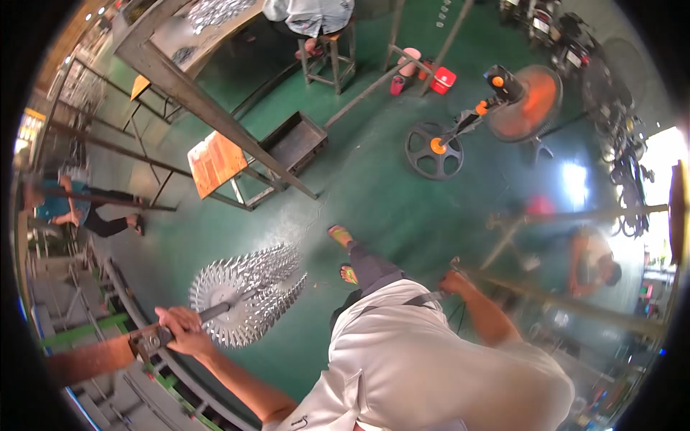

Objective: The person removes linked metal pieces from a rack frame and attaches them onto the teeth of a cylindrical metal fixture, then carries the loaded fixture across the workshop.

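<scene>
My left grip (185, 332) wraps a dark bar (215, 312) near clustered metal pieces (267, 271) at left; I cannot tell what my right grip (453, 282) holds

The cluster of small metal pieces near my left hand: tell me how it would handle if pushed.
The metal cluster is probably heavy for its size, being many shiny pieces packed densely. Those pieces look stiff, but might rattle, since gaps show between them along the rim. It may swing or turn, as a dark rod runs into its middle.
</scene>
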{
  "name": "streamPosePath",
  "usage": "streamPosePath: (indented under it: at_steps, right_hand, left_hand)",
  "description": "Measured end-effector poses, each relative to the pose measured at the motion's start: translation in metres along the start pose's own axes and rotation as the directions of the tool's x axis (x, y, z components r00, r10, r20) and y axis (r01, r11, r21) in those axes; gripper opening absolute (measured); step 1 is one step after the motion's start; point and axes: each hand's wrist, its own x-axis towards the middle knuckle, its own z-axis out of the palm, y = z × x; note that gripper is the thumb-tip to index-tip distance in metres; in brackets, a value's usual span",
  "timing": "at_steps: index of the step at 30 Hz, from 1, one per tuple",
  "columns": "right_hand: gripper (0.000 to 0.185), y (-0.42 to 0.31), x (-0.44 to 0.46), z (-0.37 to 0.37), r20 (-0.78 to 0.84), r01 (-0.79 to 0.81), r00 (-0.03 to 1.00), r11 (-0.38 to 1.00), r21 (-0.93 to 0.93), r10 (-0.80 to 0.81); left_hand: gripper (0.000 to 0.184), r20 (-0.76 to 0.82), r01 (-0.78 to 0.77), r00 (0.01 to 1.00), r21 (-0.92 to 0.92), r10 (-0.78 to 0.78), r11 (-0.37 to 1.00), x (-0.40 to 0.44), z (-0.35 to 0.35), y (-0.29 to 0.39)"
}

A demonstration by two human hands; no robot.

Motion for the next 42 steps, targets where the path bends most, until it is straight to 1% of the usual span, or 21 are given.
streamPosePath:
  at_steps: [3, 6, 9, 10, 11, 13, 15, 18, 21, 22, 23, 26, 27, 29, 30, 33, 35, 37, 39, 41, 42]
  right_hand:
    - [0.022, 0.011, 0.006, -0.042, -0.104, 0.023, 0.995, 0.984, 0.177, -0.005]
    - [0.024, 0.019, 0.006, -0.089, -0.118, -0.037, 0.989, 0.916, 0.399, 0.091]
    - [0.024, 0.03, 0.009, -0.126, -0.171, -0.01, 0.981, 0.899, 0.438, 0.094]
    - [0.024, 0.042, 0.018, -0.133, -0.197, 0.036, 0.979, 0.921, 0.387, 0.045]
    - [0.023, 0.056, 0.03, -0.143, -0.231, 0.082, 0.973, 0.939, 0.334, -0.003]
    - [0.024, 0.09, 0.066, -0.157, -0.198, 0.081, 0.979, 0.979, 0.188, -0.043]
    - [0.027, 0.098, 0.078, -0.193, -0.005, -0.014, 1.0, 0.989, 0.149, 0.015]
    - [0.029, 0.082, 0.084, -0.27, 0.033, 0.001, 0.999, 0.993, 0.121, -0.005]
    - [0.027, 0.059, 0.111, -0.353, -0.041, 0.193, 0.98, 0.981, -0.001, -0.193]
    - [0.027, 0.049, 0.121, -0.381, -0.09, 0.228, 0.971, 0.972, 0.064, -0.222]
    - [0.027, 0.036, 0.132, -0.409, -0.139, 0.266, 0.959, 0.956, 0.128, -0.248]
    - [0.031, -0.015, 0.142, -0.491, -0.294, 0.313, 0.919, 0.94, 0.137, -0.263]
    - [0.031, -0.03, 0.145, -0.512, -0.32, 0.344, 0.903, 0.929, 0.134, -0.288]
    - [0.03, -0.054, 0.154, -0.542, -0.433, 0.487, 0.83, 0.836, 0.253, -0.352]
    - [0.028, -0.064, 0.156, -0.56, -0.442, 0.502, 0.827, 0.81, 0.303, -0.347]
    - [0.024, -0.121, 0.143, -0.617, -0.503, 0.592, 0.784, 0.68, 0.432, -0.364]
    - [0.024, -0.147, 0.153, -0.664, -0.656, 0.741, 0.613, 0.608, 0.285, -0.44]
    - [0.024, -0.185, 0.137, -0.726, -0.77, 0.808, 0.486, 0.55, 0.214, -0.414]
    - [0.024, -0.217, 0.141, -0.792, -0.913, 0.923, 0.248, 0.366, 0.12, -0.324]
    - [0.025, -0.247, 0.136, -0.863, -0.979, 0.938, 0.028, 0.344, -0.043, -0.2]
    - [0.025, -0.26, 0.138, -0.903, -0.985, 0.949, -0.086, 0.289, -0.127, -0.15]
  left_hand:
    - [0.049, -0.006, 0.013, 1.0, -0.008, -0.013, 1.0, -0.017, 0.044, 0.009]
    - [0.05, 0.021, 0.034, 0.999, -0.048, -0.033, 0.998, -0.034, 0.085, 0.016]
    - [0.05, 0.04, 0.048, 0.998, -0.068, -0.046, 0.997, -0.048, 0.131, 0.019]
    - [0.05, -0.006, 0.048, 0.999, -0.073, -0.048, 0.996, -0.053, 0.145, 0.015]
    - [0.05, 0.003, 0.046, 0.999, -0.097, -0.046, 0.994, -0.058, 0.16, 0.011]
    - [0.049, 0.036, 0.054, 0.998, -0.144, -0.049, 0.988, -0.067, 0.187, 0.002]
    - [0.049, 0.043, 0.043, 0.998, -0.179, -0.036, 0.983, -0.073, 0.221, 0.004]
    - [0.048, 0.018, 0.048, 0.999, -0.206, -0.045, 0.977, -0.075, 0.261, -0.006]
    - [0.046, 0.03, 0.032, 0.999, -0.222, -0.025, 0.975, -0.076, 0.296, -0.023]
    - [0.044, 0.074, 0.036, 0.997, -0.234, -0.019, 0.972, -0.075, 0.308, -0.028]
    - [0.043, 0.063, 0.04, 0.998, -0.236, -0.026, 0.971, -0.072, 0.323, -0.033]
    - [0.042, 0.048, 0.075, 0.997, -0.192, -0.067, 0.979, -0.069, 0.369, -0.04]
    - [0.041, 0.035, 0.017, 0.999, -0.136, -0.012, 0.991, -0.069, 0.378, -0.052]
    - [0.041, 0.018, 0.105, 0.994, -0.203, -0.104, 0.974, -0.067, 0.402, -0.061]
    - [0.041, -0.011, 0.097, 0.995, -0.174, -0.1, 0.98, -0.066, 0.42, -0.062]
    - [0.047, 0.018, 0.074, 0.997, -0.082, -0.072, 0.994, -0.054, 0.458, -0.067]
    - [0.046, 0.045, 0.037, 0.998, -0.099, -0.033, 0.994, -0.044, 0.48, -0.071]
    - [0.044, -0.012, 0.015, 1.0, -0.119, -0.017, 0.993, -0.037, 0.498, -0.081]
    - [0.043, -0.051, 0.017, 0.998, -0.178, -0.027, 0.984, -0.029, 0.522, -0.08]
    - [0.043, -0.097, -0.035, 0.995, -0.085, 0.027, 0.996, -0.022, 0.534, -0.085]
    - [0.043, -0.109, 0.002, 0.994, -0.11, -0.015, 0.994, -0.019, 0.542, -0.083]
